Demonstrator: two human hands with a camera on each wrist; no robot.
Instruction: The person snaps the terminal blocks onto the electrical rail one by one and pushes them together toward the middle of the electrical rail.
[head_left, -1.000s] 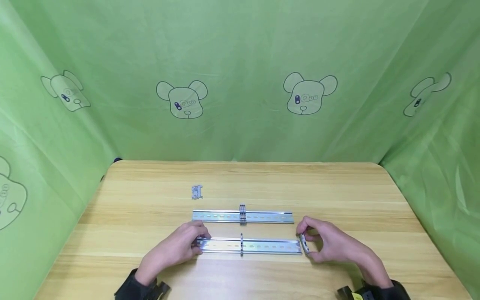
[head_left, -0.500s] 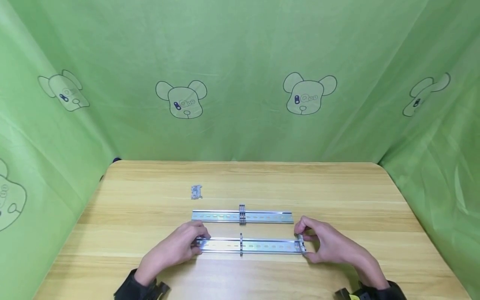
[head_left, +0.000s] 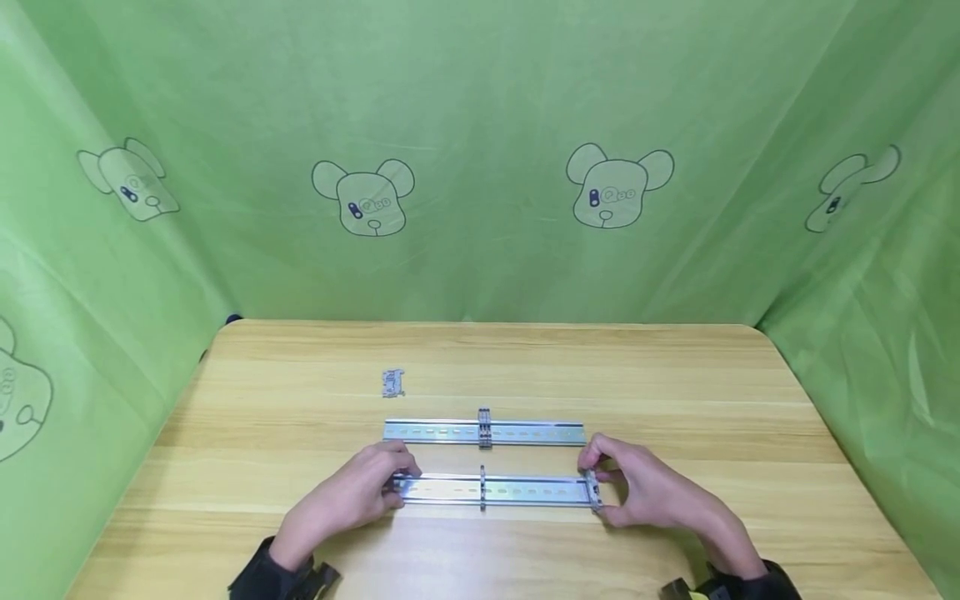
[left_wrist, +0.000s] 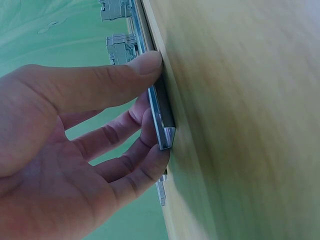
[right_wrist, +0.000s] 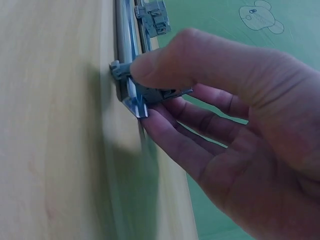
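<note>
A slotted metal DIN rail (head_left: 536,492) lies nearest the person. Its left end is gripped by my left hand (head_left: 367,483), thumb on the near edge and fingers on the far edge in the left wrist view. At the opposite end, my right hand (head_left: 647,487) pinches a grey terminal block (head_left: 593,490) between thumb and fingers. In the right wrist view that terminal block (right_wrist: 120,70) sits across the rail (right_wrist: 134,95) just inside its tip, partly covered by the thumb. Another terminal block (head_left: 483,487) stands midway along this rail.
Behind, a second DIN rail (head_left: 435,432) runs parallel, bearing several terminal blocks (head_left: 485,428) bunched at its middle. One loose terminal block (head_left: 393,383) lies flat farther back on the wooden table (head_left: 675,367). Green cloth (head_left: 480,267) hangs around the table.
My right hand has moved left, bringing the terminal block from beyond the rail's right tip onto the rail and a little inward. The left hand keeps its grip in place.
</note>
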